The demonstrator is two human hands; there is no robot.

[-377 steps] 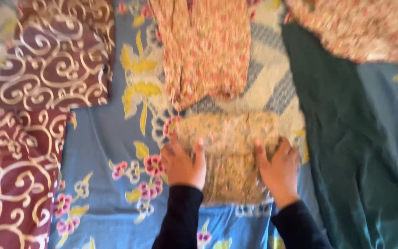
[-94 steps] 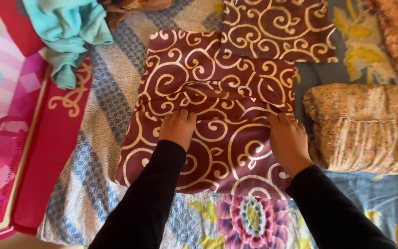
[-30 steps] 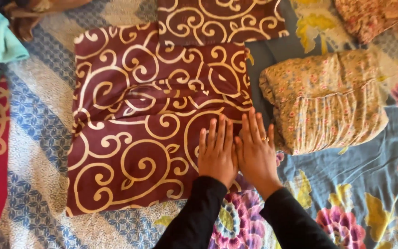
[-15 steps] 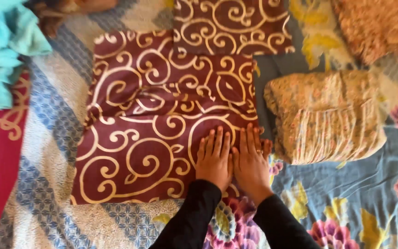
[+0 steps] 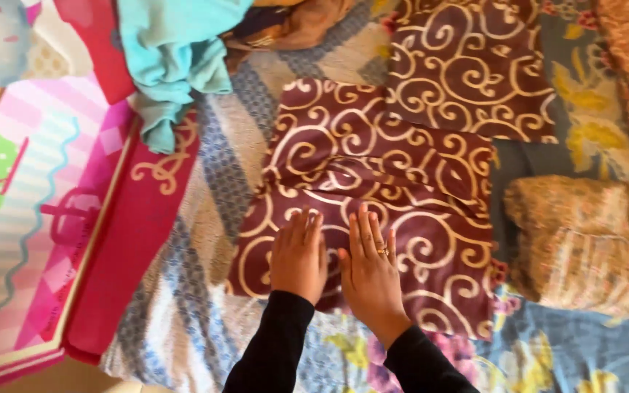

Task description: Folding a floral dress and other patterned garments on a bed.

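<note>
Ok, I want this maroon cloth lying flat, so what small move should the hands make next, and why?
Probably slide the left hand and right hand, now flat side by side on the maroon swirl cloth, upward: a wrinkled ridge crosses the cloth just beyond the fingertips, while the part under the palms looks smooth.

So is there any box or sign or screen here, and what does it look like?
Box: on the left, beside the bedding; large, flat and rectangular, pink with pale stripes, a green dotted patch, a wavy teal line, and a red edge with a gold swirl.
Small print runs along its lower edge, too blurred to make out.
No signs or screens show.
</note>
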